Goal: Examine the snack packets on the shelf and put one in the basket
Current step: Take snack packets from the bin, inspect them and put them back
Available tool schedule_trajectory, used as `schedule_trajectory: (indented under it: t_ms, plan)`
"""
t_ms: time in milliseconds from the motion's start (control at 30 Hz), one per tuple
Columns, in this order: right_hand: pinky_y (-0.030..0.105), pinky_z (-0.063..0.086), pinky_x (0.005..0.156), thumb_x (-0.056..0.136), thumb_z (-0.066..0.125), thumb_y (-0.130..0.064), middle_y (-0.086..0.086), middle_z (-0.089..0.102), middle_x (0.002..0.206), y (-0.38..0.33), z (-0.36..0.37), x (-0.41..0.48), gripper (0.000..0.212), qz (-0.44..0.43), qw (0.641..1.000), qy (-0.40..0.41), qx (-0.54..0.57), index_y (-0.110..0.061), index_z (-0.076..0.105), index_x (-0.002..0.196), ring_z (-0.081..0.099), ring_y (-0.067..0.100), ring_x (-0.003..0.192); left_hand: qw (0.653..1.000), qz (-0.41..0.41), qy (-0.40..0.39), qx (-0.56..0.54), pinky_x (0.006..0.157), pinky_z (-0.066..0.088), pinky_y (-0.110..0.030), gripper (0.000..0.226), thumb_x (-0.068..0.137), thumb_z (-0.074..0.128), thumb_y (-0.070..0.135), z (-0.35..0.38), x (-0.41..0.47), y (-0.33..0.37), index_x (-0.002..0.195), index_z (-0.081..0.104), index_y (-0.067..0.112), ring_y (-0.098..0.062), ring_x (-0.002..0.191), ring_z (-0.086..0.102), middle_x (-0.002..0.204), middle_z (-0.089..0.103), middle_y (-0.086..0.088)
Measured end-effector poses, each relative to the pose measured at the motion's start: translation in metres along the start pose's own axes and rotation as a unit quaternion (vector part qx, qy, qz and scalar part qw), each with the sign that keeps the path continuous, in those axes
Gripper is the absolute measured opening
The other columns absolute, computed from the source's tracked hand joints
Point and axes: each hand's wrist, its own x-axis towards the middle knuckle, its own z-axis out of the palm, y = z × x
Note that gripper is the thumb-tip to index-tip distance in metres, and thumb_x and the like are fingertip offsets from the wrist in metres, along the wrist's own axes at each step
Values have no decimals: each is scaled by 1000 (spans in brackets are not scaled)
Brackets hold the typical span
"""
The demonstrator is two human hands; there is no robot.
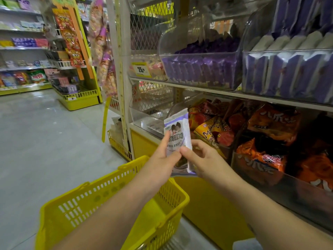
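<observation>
The snack packet (177, 138) is a tall, narrow pouch, white with pale purple edges and a crimped top. It has a dark picture near its top and rows of dark characters below, too blurred to read. It stands upright just right of the picture's centre, held in front of the lower shelf and above the far corner of the yellow basket (100, 201). The left hand (161, 157) grasps it from seven o'clock, thumb lying up the packet's left edge. The right hand (201, 157) grasps it from five o'clock, thumb pressed on the front and fingers curled behind the right edge. The basket, a mesh-walled one with a folded handle, sits at seven o'clock under both forearms. At three o'clock of the packet a clear bin holds red and yellow bags (210, 129). Farther that way lie orange bags (273, 121) with large white characters. At one o'clock, on the shelf above, clear bins hold purple packets (200, 69) and purple-and-white packs (288, 69). At twelve o'clock a yellow price tag (141, 69) reads "25". At ten o'clock, strips of orange packets (70, 38) hang on another shelf end.
</observation>
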Motion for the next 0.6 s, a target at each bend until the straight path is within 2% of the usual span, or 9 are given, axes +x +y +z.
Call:
schedule_trajectory:
  t_ms: [33,100,133,267,333,433,500,600]
  plan:
    - [20,54,53,93,55,-29,1,74,91,0,2,-1,25,4,1000,-17,12,-18,61,114,71,8,72,999,-4,-15,-29,92,53,-35,63,96,53,22,0,1,-1,144,25,50,-2,109,63,106,66,33]
    - [35,60,73,98,45,-33,5,72,103,0,2,-1,28,29,997,-46,53,-21,62,118,71,16,90,996,-9,-42,-79,76,57,-30,57,95,51,23,-2,2,-1,140,29,49,-2,99,68,109,69,25]
    - [38,58,79,100,41,-33,5,72,105,-1,2,-1,30,43,995,-55,66,-24,62,119,70,15,92,994,-18,-51,-99,71,57,-29,55,94,52,24,-5,2,1,140,33,47,-3,96,68,112,70,19]
    - [34,55,79,99,43,-28,-5,69,104,2,0,0,33,90,983,-119,107,-35,54,130,65,12,94,982,-60,-82,-157,71,55,-36,56,84,55,31,-11,-1,3,139,45,41,-20,107,61,114,68,5]
    - [36,54,83,97,49,-26,-7,70,113,3,-1,-1,37,95,978,-141,119,-42,51,130,66,14,100,979,-69,-87,-172,71,52,-35,55,85,52,29,-13,-2,3,139,47,38,-24,108,55,113,66,1]
    - [43,51,93,93,57,-21,-3,67,121,5,-3,0,50,63,982,-147,100,-47,43,133,65,18,109,973,-66,-100,-196,82,40,-38,54,87,50,22,-17,-2,5,140,48,29,-26,111,48,128,61,-11]
    - [43,52,94,88,63,-17,-4,64,121,6,-4,0,62,40,988,-131,72,-50,38,134,65,14,109,972,-62,-119,-193,89,40,-43,51,88,48,19,-21,-2,7,139,51,26,-30,118,47,138,54,-19]
    - [30,57,81,85,69,-10,-9,58,124,9,-2,-1,81,-2,993,-116,9,-50,25,139,67,8,103,968,-65,-151,-189,104,39,-50,48,87,51,15,-28,-1,11,135,56,22,-31,126,49,137,55,-18]
